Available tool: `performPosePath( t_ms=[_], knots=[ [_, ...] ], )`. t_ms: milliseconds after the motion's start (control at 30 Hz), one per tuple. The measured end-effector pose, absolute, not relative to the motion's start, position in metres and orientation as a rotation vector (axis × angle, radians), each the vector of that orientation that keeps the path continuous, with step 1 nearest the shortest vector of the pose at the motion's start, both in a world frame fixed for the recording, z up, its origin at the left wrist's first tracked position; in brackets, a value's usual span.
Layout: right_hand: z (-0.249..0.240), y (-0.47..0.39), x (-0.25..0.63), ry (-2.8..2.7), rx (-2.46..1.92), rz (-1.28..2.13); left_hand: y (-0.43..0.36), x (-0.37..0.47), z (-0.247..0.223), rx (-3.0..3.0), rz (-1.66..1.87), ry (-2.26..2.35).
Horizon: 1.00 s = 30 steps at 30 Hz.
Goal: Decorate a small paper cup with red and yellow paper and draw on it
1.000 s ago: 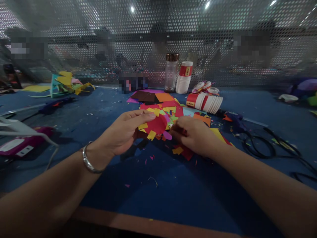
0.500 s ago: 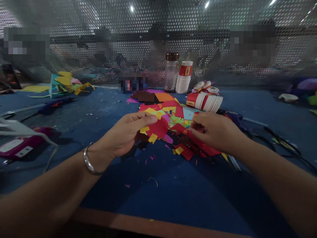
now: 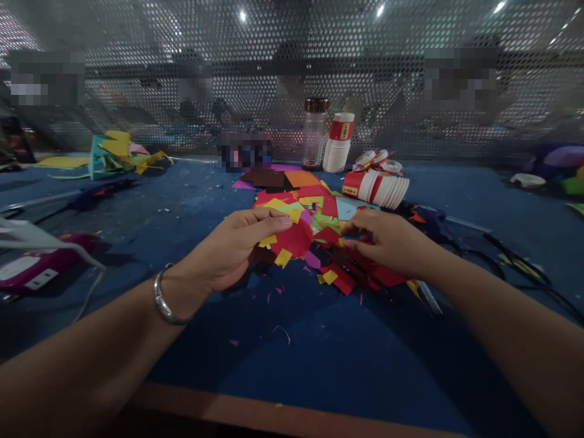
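Note:
My left hand [image 3: 241, 246] pinches a round piece of red paper [image 3: 298, 238] between thumb and fingers. Small yellow paper pieces [image 3: 283, 258] sit along its edge, and another lies under my thumb. My right hand [image 3: 385, 240] is over the right side of a heap of coloured paper scraps [image 3: 328, 210]. Its thumb and forefinger are slightly apart beside a small yellow-orange scrap [image 3: 341, 242]; nothing shows clearly in its grasp. Darker red paper [image 3: 387, 275] lies beneath this hand.
Behind the heap stand a clear bottle [image 3: 314, 137] and stacked paper cups [image 3: 337, 143]; another cup stack [image 3: 376, 187] lies sideways. A glue gun [image 3: 426, 219] with a cable is at right. A purple power strip [image 3: 41, 264] and yellow paper craft [image 3: 121, 152] are at left.
My right hand has moved slightly left towards the scraps, and its fingers have uncurled. My left hand still holds the red paper circle, shifted very slightly right.

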State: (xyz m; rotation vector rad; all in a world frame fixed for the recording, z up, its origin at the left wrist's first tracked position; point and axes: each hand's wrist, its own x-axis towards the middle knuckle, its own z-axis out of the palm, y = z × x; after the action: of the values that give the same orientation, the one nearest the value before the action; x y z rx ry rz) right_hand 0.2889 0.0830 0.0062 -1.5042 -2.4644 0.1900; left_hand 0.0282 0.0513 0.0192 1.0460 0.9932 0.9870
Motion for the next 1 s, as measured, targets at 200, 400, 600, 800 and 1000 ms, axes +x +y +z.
performPosePath(
  t_ms=[200,400,600,800,1000],
  knots=[
    [0.006,0.085,0.287,-2.470,-1.469,0.221,0.051,0.030,0.016,1.042,0.991,0.989],
    [0.005,0.087,0.287,-2.399,-1.487,0.263,0.052,0.029,0.013,1.049,0.997,0.951],
    [0.009,0.084,0.288,-2.244,-1.489,0.323,0.052,0.030,0.013,1.043,1.009,0.953],
    [0.012,0.081,0.289,-2.055,-1.472,0.508,0.052,0.029,0.012,1.028,1.014,0.958],
    [0.015,0.078,0.286,-1.863,-1.458,0.765,0.053,0.029,0.008,1.051,1.000,0.959]
  ],
)
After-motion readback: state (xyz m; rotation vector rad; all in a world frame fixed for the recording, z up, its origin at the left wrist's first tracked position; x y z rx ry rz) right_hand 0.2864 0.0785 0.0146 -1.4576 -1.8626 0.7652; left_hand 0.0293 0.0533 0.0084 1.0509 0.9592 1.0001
